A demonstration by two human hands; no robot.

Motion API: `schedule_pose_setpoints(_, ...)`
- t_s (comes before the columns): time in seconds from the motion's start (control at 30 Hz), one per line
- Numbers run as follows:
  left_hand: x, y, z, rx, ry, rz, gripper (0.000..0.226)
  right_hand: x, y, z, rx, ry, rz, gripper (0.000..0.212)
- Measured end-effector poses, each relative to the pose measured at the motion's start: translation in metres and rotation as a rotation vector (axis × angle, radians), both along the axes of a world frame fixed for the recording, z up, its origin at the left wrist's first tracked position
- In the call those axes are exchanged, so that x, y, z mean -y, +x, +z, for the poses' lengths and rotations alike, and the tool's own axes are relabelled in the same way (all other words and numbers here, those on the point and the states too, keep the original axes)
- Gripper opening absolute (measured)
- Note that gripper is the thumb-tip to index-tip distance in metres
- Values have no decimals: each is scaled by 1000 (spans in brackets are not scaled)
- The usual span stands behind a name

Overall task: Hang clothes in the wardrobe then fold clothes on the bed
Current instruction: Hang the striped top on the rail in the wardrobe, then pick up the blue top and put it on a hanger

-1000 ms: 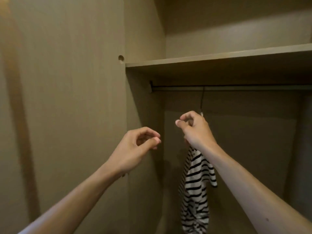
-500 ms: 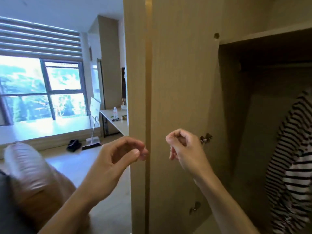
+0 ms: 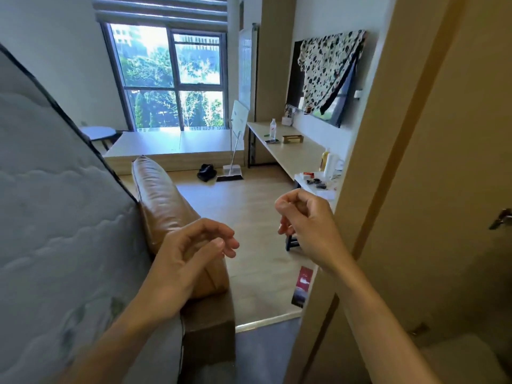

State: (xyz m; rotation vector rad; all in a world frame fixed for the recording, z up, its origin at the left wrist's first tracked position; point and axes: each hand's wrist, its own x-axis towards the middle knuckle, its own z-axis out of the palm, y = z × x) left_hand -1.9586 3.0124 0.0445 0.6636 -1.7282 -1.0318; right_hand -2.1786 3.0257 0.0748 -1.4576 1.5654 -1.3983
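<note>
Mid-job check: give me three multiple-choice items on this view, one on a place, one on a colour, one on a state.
1. Where does the spotted garment hang?
A on the floor; B over the dark screen on the wall; C on a window handle.
2. What colour is the leather cushion?
A brown; B white; C green.
3. What do the left hand and right hand hold?
A a hanger; B a striped shirt; C nothing.

Answers: 1 B, it drapes over the screen's top edge, above the desk. 2 A, its surface is tan brown. 3 C, the fingers of both hands curl round nothing.
</note>
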Motion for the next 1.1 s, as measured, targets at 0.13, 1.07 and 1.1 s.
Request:
schedule_pose_setpoints(0.13, 48, 13, -22, -59, 89, 1, 24, 59, 10, -17, 2, 26, -36, 12)
schedule_pose_setpoints(1.07, 388, -106, -57, -324, 116, -196, 29, 390, -83, -75, 94, 64, -368, 17)
schedule_pose_setpoints(1.1, 394, -113, -55, -300, 106, -205, 28, 395, -88, -74, 101, 64, -383, 17)
